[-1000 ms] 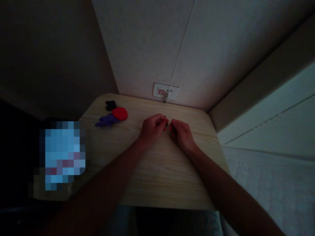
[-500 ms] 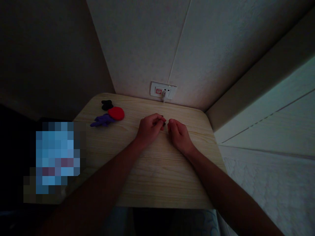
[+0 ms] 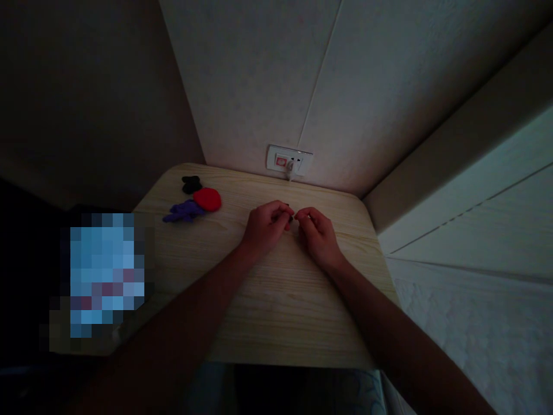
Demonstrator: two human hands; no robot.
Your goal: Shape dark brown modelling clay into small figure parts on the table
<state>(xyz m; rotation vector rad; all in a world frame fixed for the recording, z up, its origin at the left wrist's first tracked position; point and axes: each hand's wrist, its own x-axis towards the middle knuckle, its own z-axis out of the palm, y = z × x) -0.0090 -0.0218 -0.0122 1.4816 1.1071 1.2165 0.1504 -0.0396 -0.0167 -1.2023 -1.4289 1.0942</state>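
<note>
My left hand [image 3: 265, 226] and my right hand [image 3: 318, 237] rest side by side on a light wooden table [image 3: 276, 300], fingertips nearly meeting. Both are curled in a pinch around a tiny dark piece [image 3: 291, 218] between them; the dim light hides what it is. Far left on the table lie a flat red disc [image 3: 208, 199], a purple lumpy shape [image 3: 184, 211] and a small black lump [image 3: 190, 184], all apart from my hands.
A white wall socket [image 3: 288, 161] with a plug sits just behind the table's far edge. Walls close in at the back and left. A pale quilted surface [image 3: 475, 334] lies to the right. A blurred blue patch covers the table's left front.
My right hand has shifted slightly left, so its fingertips now meet my left hand's at the small dark piece. The view wobbled a little.
</note>
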